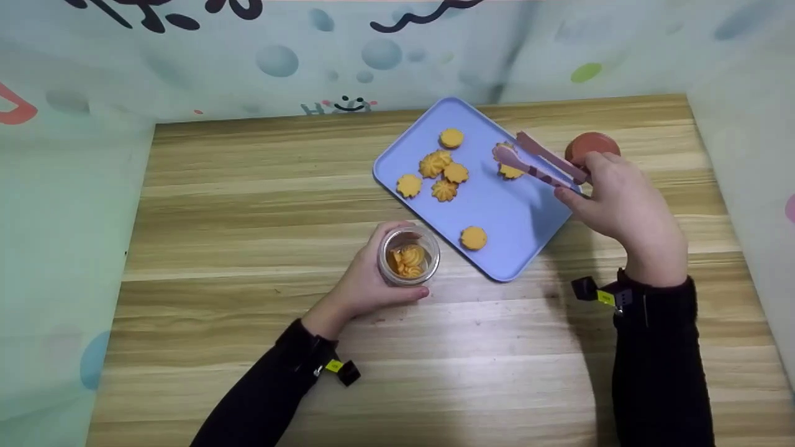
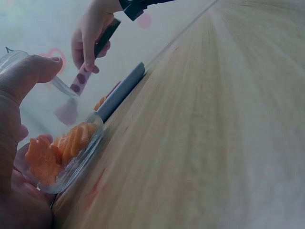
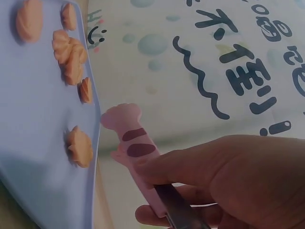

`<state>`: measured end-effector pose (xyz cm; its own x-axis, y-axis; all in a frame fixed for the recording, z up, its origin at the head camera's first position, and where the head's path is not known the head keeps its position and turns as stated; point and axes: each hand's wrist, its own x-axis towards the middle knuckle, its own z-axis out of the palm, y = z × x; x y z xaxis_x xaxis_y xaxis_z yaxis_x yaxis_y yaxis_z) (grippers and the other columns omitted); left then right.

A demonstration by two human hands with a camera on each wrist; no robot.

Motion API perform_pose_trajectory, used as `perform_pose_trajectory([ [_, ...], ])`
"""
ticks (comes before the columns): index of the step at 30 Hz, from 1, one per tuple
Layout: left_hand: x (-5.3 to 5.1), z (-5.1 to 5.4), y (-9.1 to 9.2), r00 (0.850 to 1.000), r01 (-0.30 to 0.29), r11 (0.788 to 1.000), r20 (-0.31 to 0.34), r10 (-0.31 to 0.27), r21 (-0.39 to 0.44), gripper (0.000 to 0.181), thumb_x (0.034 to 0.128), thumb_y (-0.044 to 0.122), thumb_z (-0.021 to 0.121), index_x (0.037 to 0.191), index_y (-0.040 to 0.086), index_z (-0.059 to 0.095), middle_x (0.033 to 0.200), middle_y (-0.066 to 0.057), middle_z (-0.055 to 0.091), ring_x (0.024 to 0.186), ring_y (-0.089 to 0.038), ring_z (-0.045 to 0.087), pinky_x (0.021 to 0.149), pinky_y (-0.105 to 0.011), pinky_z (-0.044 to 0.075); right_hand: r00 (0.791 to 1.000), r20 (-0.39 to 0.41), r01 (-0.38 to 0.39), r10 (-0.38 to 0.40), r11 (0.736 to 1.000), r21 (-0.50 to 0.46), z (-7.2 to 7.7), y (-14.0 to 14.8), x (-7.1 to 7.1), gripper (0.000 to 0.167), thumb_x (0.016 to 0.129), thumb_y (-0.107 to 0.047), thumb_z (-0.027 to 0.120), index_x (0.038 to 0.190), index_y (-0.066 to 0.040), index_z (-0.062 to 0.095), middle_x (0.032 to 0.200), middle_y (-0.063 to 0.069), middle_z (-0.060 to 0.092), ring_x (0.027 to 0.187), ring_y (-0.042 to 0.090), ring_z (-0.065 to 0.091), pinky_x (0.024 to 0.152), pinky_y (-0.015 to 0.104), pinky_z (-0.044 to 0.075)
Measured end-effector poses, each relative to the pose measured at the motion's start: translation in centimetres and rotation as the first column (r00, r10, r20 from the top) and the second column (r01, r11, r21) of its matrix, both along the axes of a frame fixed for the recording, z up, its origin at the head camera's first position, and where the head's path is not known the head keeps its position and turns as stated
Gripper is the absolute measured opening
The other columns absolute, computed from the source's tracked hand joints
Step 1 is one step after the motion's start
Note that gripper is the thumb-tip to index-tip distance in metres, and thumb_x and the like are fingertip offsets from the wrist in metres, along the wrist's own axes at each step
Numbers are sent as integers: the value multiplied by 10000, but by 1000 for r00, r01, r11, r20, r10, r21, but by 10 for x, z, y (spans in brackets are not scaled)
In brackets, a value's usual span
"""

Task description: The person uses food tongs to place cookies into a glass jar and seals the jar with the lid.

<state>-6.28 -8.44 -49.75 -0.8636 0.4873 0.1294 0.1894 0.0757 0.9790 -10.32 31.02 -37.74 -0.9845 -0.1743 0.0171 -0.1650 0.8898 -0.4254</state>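
My left hand (image 1: 366, 282) grips a clear jar (image 1: 435, 257) with several cookies (image 1: 408, 261) inside, standing on the table just left of the tray. In the left wrist view the cookies (image 2: 71, 143) lie at the bottom of the jar (image 2: 95, 138). With my right hand (image 1: 627, 208) I hold pink tongs (image 1: 546, 158), their arms apart over the right part of the blue tray (image 1: 509, 217). Beneath the tongs' tips are cookies (image 1: 510, 172), partly covered from above. In the right wrist view the tongs (image 3: 138, 143) hold nothing that I can see.
Several more cookies lie on the tray, a cluster (image 1: 444, 174) at its left and a single cookie (image 1: 473, 238) near its front. A reddish-brown round lid (image 1: 593, 146) lies behind my right hand. A patterned wall (image 1: 372, 56) closes off the wooden table (image 1: 248, 205) at the back.
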Motion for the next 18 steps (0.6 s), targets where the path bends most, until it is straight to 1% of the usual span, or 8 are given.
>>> perform_pose_trajectory([
  [4,0,0,0,1000,7,1000,4,-7,15,1002,738,203,1044,1552,167,461,1458,7,642,1387,-236,591,1232,-432,438,999,37,-1,0,1000,20,0,0,0,394,1009,-219,758,1197,97,617,926,189,553,863,366,515,724,485,368],
  [9,0,0,0,1000,9,1000,9,-10,19,1033,727,196,1051,1568,158,451,1471,-7,634,1386,-240,590,1231,-445,440,998,69,6,-8,999,33,0,-1,0,441,1016,-228,755,1242,123,613,966,228,588,882,385,531,740,504,398],
  [12,0,1,0,1000,7,1000,14,-8,15,1035,727,205,1051,1570,167,451,1472,-1,633,1386,-226,591,1232,-438,439,997,79,13,-16,999,43,-1,0,0,455,1014,-231,762,1244,130,608,961,223,580,879,387,528,736,506,400],
  [18,0,1,0,1000,7,1000,18,-7,17,1026,730,204,1047,1566,166,455,1465,5,636,1385,-217,592,1238,-428,433,992,124,10,-17,999,53,-4,2,-3,504,1033,-266,751,1277,149,601,957,217,556,888,399,520,741,520,396],
])
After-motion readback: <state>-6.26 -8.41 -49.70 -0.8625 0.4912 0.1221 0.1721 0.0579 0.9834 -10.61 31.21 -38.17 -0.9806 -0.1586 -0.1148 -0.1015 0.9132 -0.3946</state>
